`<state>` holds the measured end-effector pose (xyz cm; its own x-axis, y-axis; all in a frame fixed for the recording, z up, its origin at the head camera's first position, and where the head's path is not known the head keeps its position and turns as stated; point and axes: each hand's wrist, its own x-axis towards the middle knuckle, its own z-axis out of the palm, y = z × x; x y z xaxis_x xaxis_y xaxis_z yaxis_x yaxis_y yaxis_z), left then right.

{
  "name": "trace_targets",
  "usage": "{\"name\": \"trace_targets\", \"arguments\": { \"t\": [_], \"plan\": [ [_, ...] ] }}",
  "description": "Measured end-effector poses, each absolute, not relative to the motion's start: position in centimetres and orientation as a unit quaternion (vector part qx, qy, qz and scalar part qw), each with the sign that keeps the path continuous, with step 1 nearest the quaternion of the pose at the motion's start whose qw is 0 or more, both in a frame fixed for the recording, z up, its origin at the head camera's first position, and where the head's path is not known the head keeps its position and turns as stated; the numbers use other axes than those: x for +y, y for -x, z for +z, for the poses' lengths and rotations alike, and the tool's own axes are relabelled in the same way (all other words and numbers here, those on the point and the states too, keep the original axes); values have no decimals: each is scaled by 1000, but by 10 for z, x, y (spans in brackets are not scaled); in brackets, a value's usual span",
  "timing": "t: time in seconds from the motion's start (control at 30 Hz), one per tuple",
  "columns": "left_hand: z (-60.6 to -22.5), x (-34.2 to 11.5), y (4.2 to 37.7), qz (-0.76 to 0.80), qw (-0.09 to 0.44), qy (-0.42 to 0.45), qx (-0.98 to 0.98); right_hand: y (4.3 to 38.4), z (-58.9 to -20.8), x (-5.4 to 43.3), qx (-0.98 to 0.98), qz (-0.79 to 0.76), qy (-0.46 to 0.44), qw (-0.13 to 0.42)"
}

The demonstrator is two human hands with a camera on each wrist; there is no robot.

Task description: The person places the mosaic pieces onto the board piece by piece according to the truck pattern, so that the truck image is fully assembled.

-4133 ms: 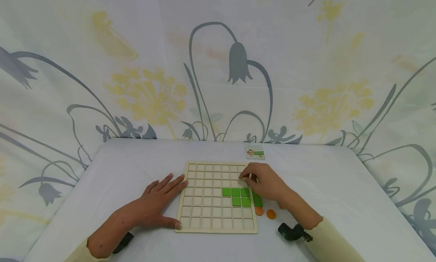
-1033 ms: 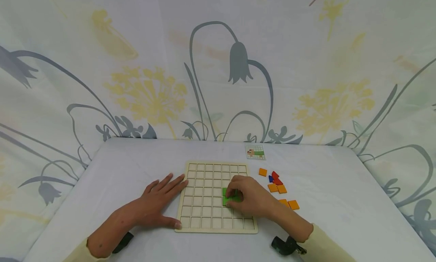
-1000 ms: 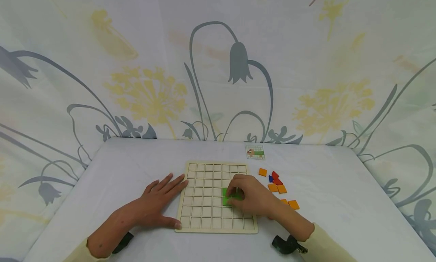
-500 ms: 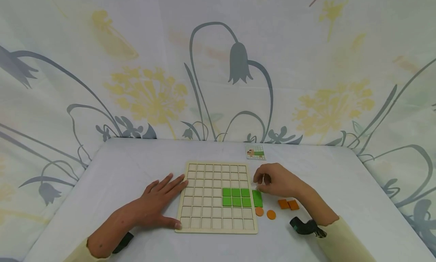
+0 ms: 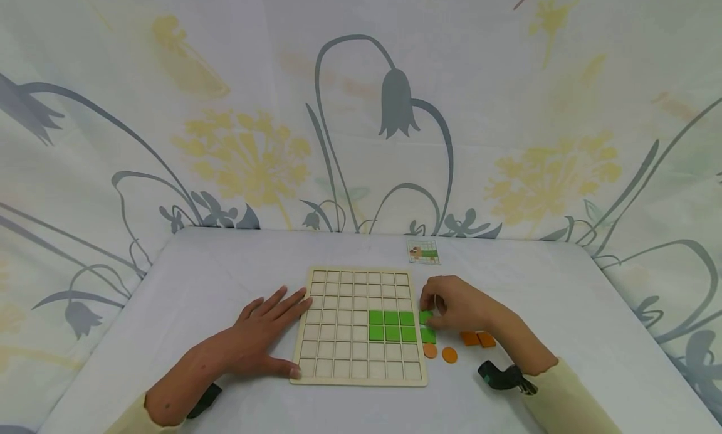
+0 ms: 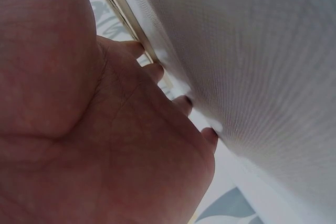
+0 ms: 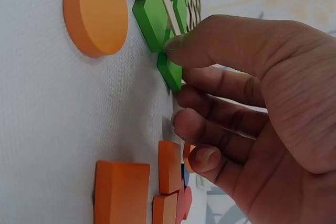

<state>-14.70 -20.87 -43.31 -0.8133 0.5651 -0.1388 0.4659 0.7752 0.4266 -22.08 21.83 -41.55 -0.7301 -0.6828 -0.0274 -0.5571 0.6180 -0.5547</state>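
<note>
A square wooden grid board (image 5: 338, 366) lies on the white table, with several green square tiles (image 5: 391, 326) set in two rows at its right side. My left hand (image 5: 254, 343) lies spread, its fingertips and thumb touching the board's left edge. Just beyond the right edge, my right hand (image 5: 459, 302) pinches a green tile (image 7: 169, 71) between thumb and index finger, the other fingers loosely bent. Another green tile (image 7: 151, 19) lies against it on the cloth, beside the board. In the left wrist view, the palm (image 6: 131, 124) fills most of the picture.
Two orange discs (image 5: 449, 355) lie near the board's lower right corner. Orange square tiles (image 5: 486, 339) sit under and beyond the right wrist; red pieces (image 7: 187, 200) and a blue one (image 7: 185, 174) show behind them. A small picture card (image 5: 423, 252) lies at the back.
A further green tile now fills the lower row's left cell on the board. My right hand has moved right off the board and down onto a green tile. The left hand has stayed put.
</note>
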Motion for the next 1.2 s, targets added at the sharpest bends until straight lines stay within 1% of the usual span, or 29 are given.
{"name": "trace_targets", "arguments": {
  "t": [0.27,0.5,0.63,0.83,1.07,1.2],
  "plan": [
    [-432,-208,148,190,130,-276,933,222,-413,215,896,-262,332,133],
    [-431,-208,149,183,128,-274,936,224,-410,210,887,-275,362,86],
    [-431,-208,148,186,130,-273,935,225,-409,204,883,-283,368,72],
    [-432,-208,148,188,131,-272,935,223,-409,187,878,-314,356,65],
    [-435,-208,147,189,133,-272,934,220,-411,159,867,-334,364,73],
    [-437,-208,149,187,135,-271,934,220,-411,143,867,-346,352,64]
  ]
}}
